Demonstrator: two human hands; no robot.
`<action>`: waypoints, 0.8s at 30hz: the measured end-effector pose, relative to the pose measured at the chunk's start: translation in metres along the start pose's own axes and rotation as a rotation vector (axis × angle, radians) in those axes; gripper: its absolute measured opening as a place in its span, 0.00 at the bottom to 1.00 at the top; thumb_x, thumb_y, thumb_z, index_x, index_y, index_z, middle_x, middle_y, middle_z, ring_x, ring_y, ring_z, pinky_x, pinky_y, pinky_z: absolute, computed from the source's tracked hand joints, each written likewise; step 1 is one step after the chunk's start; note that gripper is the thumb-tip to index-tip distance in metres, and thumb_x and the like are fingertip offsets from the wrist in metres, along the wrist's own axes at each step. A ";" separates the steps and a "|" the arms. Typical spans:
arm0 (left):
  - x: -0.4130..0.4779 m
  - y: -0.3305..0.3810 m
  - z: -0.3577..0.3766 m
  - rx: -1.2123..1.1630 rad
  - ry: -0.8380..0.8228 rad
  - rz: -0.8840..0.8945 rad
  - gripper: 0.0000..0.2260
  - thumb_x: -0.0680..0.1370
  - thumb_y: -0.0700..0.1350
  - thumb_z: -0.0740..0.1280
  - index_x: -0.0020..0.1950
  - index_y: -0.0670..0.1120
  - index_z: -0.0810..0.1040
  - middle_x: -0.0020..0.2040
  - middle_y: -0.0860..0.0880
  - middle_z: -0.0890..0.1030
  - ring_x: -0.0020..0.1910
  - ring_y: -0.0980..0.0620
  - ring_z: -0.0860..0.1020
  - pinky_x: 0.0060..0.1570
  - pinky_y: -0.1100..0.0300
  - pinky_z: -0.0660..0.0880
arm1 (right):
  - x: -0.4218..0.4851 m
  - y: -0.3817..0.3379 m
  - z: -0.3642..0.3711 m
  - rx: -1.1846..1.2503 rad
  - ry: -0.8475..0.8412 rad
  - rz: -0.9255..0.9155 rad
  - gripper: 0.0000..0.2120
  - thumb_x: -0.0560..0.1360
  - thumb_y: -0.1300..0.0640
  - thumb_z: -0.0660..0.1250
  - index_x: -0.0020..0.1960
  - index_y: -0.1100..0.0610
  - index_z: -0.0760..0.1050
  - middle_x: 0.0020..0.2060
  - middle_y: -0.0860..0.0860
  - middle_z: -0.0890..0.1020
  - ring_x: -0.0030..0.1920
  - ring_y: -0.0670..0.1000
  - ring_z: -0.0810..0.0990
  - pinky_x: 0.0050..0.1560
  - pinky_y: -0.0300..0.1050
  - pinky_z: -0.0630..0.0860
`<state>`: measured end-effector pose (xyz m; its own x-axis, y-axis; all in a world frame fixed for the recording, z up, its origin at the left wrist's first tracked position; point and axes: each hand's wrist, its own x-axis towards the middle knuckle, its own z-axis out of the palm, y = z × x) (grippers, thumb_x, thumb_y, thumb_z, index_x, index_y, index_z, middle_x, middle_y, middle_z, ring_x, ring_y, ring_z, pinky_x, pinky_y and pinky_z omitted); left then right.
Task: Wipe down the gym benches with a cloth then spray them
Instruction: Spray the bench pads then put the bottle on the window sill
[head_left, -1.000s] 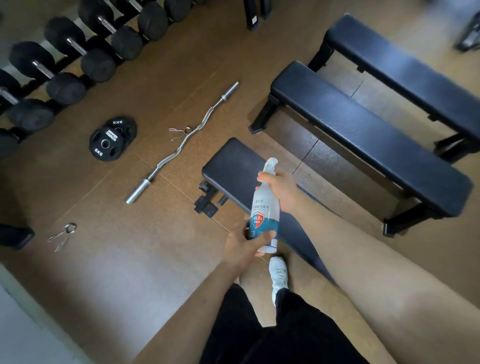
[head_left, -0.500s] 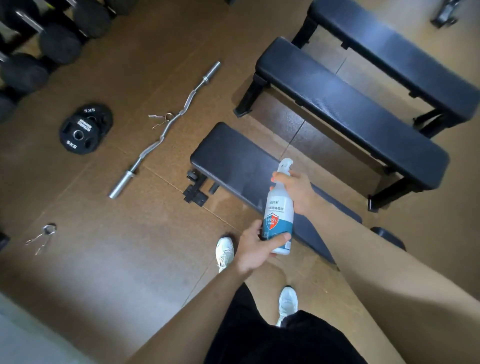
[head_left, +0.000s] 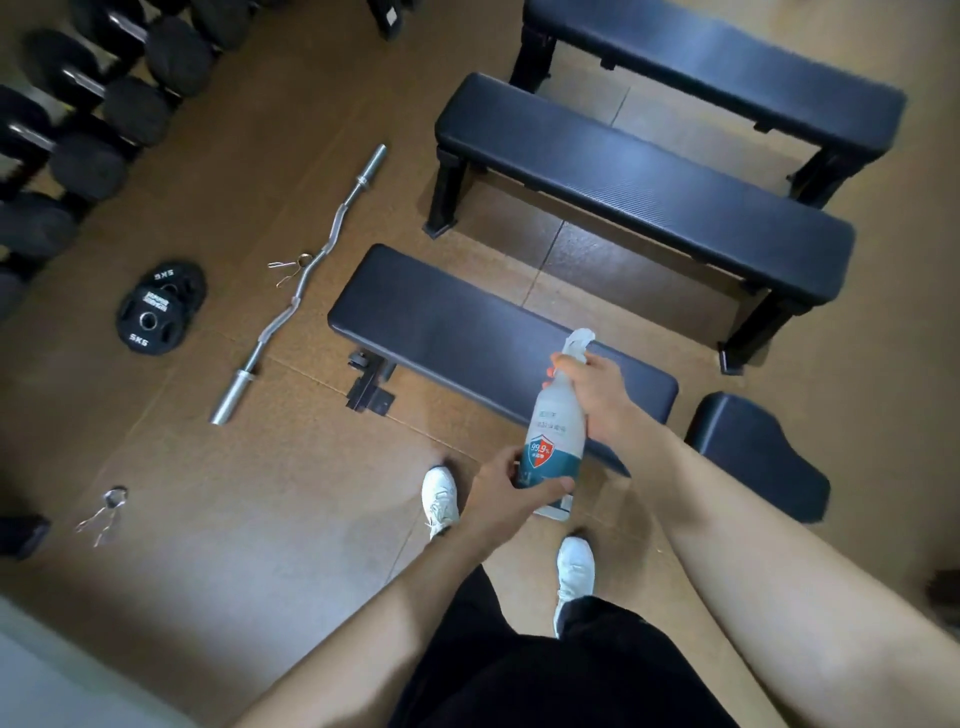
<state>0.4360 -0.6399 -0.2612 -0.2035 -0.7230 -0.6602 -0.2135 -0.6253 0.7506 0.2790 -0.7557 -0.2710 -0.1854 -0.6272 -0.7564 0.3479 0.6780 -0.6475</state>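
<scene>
i have the spray bottle (head_left: 553, 436) in both hands, in front of me above the near right end of the nearest bench (head_left: 467, 332). it is white with a teal band and a red shield reading 99.9%, and it tilts with its spray head toward the far side. my right hand (head_left: 597, 395) is wrapped round the neck just under the spray head, fingers curled tight on it. my left hand (head_left: 511, 491) cups the bottom, thumb and fingers clamped round the teal part.

the nearest bench is a low black pad running from far left to near right. a separate black seat pad (head_left: 758, 457) sits just off its right end. beyond it stand the middle bench (head_left: 639, 182) and the far bench (head_left: 711, 67), both black, on black legs, parallel to each other.

my white shoes (head_left: 440, 499) stand on the brown floor (head_left: 260, 545) just near of the bench. to the left a chrome curl bar (head_left: 306, 280) lies on the floor with a spring collar (head_left: 291, 265) beside its middle. left of that are stacked black 5kg plates (head_left: 156, 312), and another spring collar (head_left: 104, 512) lies nearer me. black dumbbells (head_left: 78, 130) line the far left.
</scene>
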 end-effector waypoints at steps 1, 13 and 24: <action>-0.005 -0.002 0.014 0.007 -0.002 -0.003 0.28 0.68 0.57 0.81 0.64 0.49 0.78 0.54 0.53 0.86 0.51 0.57 0.85 0.52 0.59 0.83 | -0.005 0.002 -0.015 -0.001 -0.006 -0.001 0.04 0.76 0.64 0.71 0.46 0.62 0.76 0.38 0.57 0.79 0.32 0.54 0.80 0.42 0.51 0.80; -0.060 -0.012 0.157 0.093 -0.009 -0.127 0.28 0.64 0.55 0.82 0.59 0.46 0.80 0.50 0.46 0.87 0.45 0.50 0.87 0.48 0.48 0.85 | -0.047 0.031 -0.176 0.090 -0.005 0.004 0.07 0.77 0.63 0.71 0.44 0.61 0.73 0.34 0.56 0.76 0.31 0.53 0.80 0.32 0.44 0.78; -0.083 -0.012 0.215 0.171 -0.085 -0.122 0.19 0.73 0.47 0.80 0.60 0.48 0.77 0.51 0.50 0.85 0.44 0.58 0.85 0.42 0.60 0.83 | -0.071 0.041 -0.245 0.218 0.065 0.005 0.07 0.76 0.63 0.73 0.44 0.62 0.75 0.35 0.58 0.79 0.32 0.56 0.81 0.41 0.52 0.81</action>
<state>0.2502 -0.5093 -0.2210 -0.2448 -0.6129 -0.7513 -0.3990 -0.6425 0.6542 0.0814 -0.5891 -0.2666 -0.2394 -0.5930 -0.7688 0.5381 0.5780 -0.6134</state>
